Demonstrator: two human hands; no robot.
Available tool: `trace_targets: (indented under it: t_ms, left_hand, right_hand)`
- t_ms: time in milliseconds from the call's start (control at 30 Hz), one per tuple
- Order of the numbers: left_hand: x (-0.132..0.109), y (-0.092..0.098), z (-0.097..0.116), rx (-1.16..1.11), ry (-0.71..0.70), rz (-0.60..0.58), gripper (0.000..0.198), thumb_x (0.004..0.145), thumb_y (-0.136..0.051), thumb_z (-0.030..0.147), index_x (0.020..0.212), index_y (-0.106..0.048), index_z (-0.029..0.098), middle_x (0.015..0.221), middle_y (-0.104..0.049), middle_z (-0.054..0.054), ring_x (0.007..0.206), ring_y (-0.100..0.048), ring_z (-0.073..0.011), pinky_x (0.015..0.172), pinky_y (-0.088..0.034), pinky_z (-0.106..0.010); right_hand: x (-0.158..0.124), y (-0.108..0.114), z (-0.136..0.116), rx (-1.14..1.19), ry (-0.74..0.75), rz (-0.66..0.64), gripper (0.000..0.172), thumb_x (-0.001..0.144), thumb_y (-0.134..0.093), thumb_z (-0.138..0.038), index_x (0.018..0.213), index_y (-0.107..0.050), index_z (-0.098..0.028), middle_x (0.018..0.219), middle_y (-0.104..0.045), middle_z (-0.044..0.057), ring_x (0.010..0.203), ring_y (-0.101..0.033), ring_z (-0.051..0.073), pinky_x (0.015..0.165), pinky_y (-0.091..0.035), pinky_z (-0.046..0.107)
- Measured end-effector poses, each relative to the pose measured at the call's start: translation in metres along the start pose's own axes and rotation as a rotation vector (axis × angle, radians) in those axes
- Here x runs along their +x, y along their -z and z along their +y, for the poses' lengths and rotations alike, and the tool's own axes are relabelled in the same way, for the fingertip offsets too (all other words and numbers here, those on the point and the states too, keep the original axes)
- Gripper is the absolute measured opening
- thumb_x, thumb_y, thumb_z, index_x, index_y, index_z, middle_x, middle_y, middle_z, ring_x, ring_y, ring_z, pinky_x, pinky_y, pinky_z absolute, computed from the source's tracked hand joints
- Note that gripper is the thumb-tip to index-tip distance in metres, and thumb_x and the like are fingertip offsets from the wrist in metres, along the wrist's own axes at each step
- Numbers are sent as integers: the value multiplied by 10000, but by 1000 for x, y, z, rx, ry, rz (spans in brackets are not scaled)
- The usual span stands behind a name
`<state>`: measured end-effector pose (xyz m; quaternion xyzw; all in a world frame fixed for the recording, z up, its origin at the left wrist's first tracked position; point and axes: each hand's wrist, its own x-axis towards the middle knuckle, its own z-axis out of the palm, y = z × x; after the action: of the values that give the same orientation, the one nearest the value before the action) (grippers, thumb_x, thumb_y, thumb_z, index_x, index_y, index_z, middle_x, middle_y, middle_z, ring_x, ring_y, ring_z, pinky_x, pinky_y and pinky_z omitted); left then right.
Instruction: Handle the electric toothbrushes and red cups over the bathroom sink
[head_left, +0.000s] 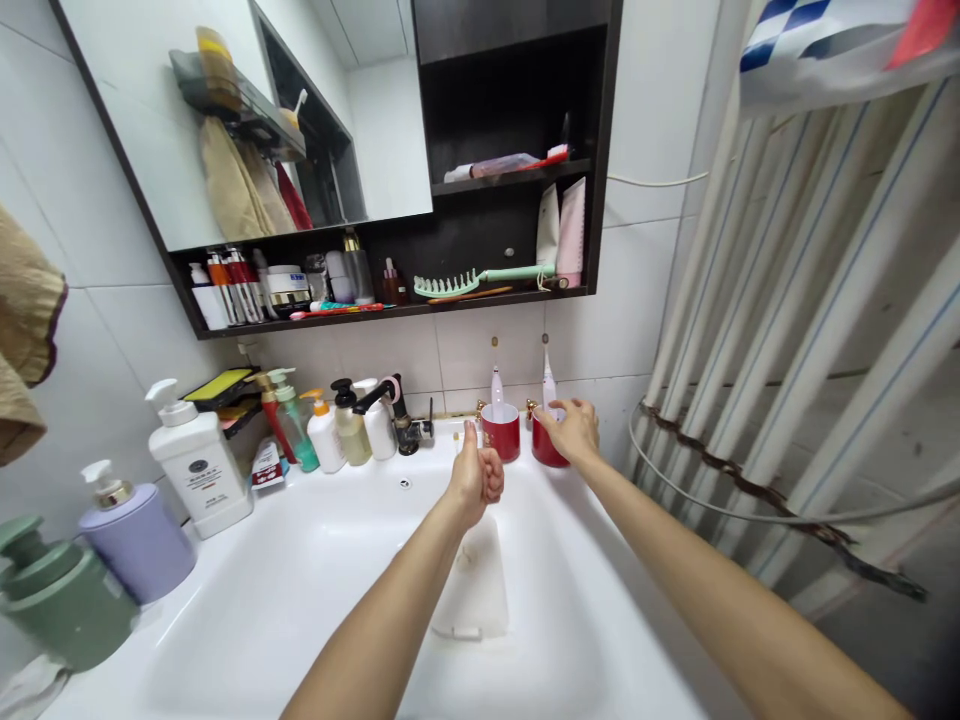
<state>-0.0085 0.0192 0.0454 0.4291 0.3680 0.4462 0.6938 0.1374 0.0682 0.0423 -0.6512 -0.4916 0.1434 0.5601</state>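
Observation:
My right hand is at the rim of the right red cup, thumb in front and fingers curled over its right side. A white electric toothbrush stands upright in that cup, close to my fingertips. To its left is a second red cup, with a pale pink-white electric toothbrush in it. My left hand is over the back of the white sink, fingers curled in and thumb pointing up. Whatever those fingers hold, if anything, is hidden.
A black faucet stands behind the basin. Several pump bottles line the back and left ledge. In the basin lies a whitish translucent tray-like thing. Above hangs a dark mirror cabinet; white pipes run along the right.

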Motion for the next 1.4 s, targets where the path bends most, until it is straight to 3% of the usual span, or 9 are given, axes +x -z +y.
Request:
trace_targets:
  t_ms: [67, 200, 500, 600, 767, 1000, 1133, 1267, 1400]
  left_hand:
    - [5, 4, -13, 43, 47, 58, 565, 579, -172, 665, 374, -312, 158, 251, -270, 39, 240, -219, -34, 324, -91, -171]
    - [11, 10, -26, 127, 73, 131, 454, 606, -348, 560, 466, -415, 133, 348, -396, 29, 301, -333, -39, 356, -194, -170]
    - [7, 3, -18, 293, -237, 209, 172, 585, -528, 266, 691, -498, 134, 694, -539, -39, 607, -488, -95, 547, -342, -209]
    - [11, 3, -28, 285, -313, 204, 239, 547, -562, 211, 764, -500, 133, 762, -556, -56, 661, -493, -111, 596, -351, -220]
    - [12, 32, -44, 309, -330, 335, 76, 563, -517, 197, 600, -498, 133, 539, -518, -2, 492, -446, -93, 507, -340, -218]
    - [-8, 77, -16, 39, -505, 480, 144, 523, -554, 215, 629, -500, 136, 545, -505, 28, 517, -453, -75, 535, -350, -202]
    - [-20, 92, -1, -80, -528, 509, 226, 488, -592, 250, 661, -509, 131, 554, -519, 21, 547, -476, -83, 568, -364, -216]
    - [-29, 95, -2, -144, -488, 493, 256, 482, -604, 274, 669, -512, 125, 571, -535, 10, 546, -492, -84, 573, -380, -224]
    - [-33, 87, -14, -181, -415, 447, 263, 484, -613, 263, 682, -512, 121, 595, -554, -5, 544, -509, -89, 552, -394, -219]
  right_hand:
    - [12, 0, 17, -101, -3, -3, 186, 468, -587, -318, 544, -505, -170, 845, -462, 87, 812, -437, 237, 644, -317, 319]
    - [11, 5, 35, -257, 36, -75, 114, 515, -555, -267, 497, -519, -161, 740, -481, 72, 726, -474, 225, 623, -328, 323]
    - [-70, 42, 25, -405, 247, -300, 133, 576, -524, -293, 621, -556, -172, 819, -457, 62, 791, -448, 204, 698, -334, 302]
    - [-101, 31, 18, -374, 313, -399, 129, 586, -521, -296, 614, -558, -175, 829, -465, 51, 779, -462, 179, 704, -350, 273]
    - [-134, -5, 16, -302, 364, -481, 115, 615, -498, -265, 602, -554, -165, 908, -464, 64, 840, -461, 168, 741, -352, 258]
    - [-144, -40, 25, -249, 329, -534, 77, 604, -500, -214, 590, -546, -153, 949, -450, 81, 847, -465, 178, 731, -360, 273]
    - [-145, -49, 27, -246, 309, -557, 78, 603, -497, -209, 574, -542, -152, 963, -447, 88, 869, -458, 193, 734, -357, 284]
    - [-143, -52, 30, -252, 297, -584, 104, 603, -497, -233, 582, -551, -146, 973, -451, 104, 896, -455, 216, 745, -354, 302]
    - [-140, -40, 27, -249, 294, -574, 219, 618, -468, -224, 812, -541, -154, 1114, -365, 119, 1058, -324, 247, 805, -318, 337]
